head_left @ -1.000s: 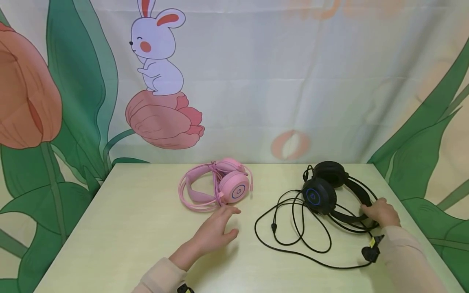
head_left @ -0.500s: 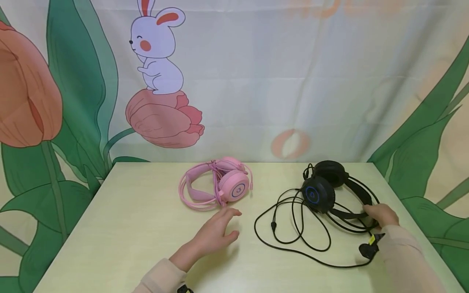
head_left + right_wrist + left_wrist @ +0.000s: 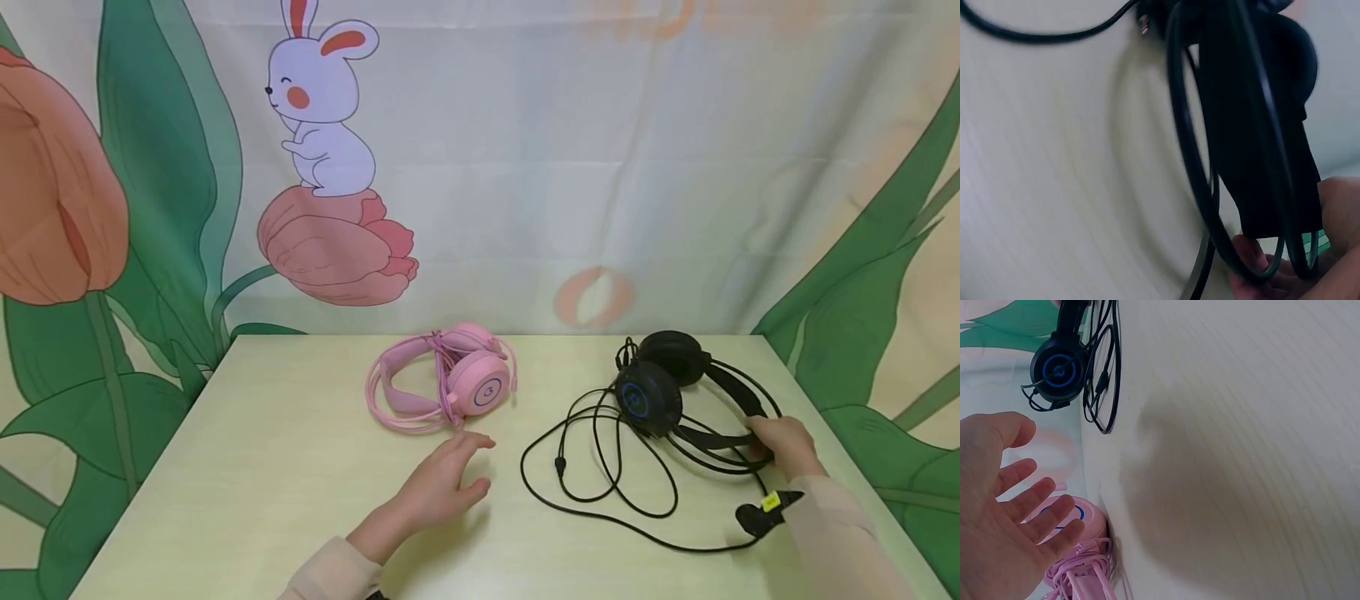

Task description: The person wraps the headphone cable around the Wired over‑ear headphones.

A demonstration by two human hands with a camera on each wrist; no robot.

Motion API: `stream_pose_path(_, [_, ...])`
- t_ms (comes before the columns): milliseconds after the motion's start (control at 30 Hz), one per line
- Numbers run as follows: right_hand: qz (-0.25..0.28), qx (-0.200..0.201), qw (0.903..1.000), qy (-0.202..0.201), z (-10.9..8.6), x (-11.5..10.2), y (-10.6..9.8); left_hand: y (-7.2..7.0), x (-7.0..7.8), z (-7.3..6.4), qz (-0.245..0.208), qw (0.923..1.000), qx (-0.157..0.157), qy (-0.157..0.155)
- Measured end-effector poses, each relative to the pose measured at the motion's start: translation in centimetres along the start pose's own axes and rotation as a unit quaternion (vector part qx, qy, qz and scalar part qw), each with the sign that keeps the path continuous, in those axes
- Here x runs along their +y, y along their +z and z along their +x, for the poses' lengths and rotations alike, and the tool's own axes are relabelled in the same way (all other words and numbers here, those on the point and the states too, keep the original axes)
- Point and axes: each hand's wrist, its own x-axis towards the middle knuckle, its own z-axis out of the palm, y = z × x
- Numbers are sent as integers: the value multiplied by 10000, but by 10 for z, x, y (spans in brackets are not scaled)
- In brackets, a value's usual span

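- Black from cups to band, the black headset [image 3: 663, 404] is at the right side of the table [image 3: 262, 500]; I cannot tell whether its far end bears on the surface.
- Progress, as I judge it: it is taken in hand, but handling looks unfinished, as release has yet to come and its cable [image 3: 560, 467] lies in loose loops.
- The pink headset [image 3: 483, 387] sits near the table's back edge, left of the black one, its cord [image 3: 1082, 565] wound and gathered.
- Right hand [image 3: 783, 446]: the grip is part-closed, thumb and fingers pinching the headband [image 3: 1229, 137] at its top.
- Left hand [image 3: 442, 487]: the grip is released, fingers relaxed and apart, holding nothing, just beside the pink headset.
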Motion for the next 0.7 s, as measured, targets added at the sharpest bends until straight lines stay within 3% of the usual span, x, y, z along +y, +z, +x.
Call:
stream_pose_path(300, [1061,-271,9940,45,-1,-4,-4,3,0,0,21,10000,15,42])
stream_pose_path(500, [2088,-547,9764,-41,-11,-16,-6,5,0,0,10,10000,-39,18])
stream_pose_path(700, [2658,-917,9571,-695,-20,-33,-12,7,0,0,4,10000,16,81])
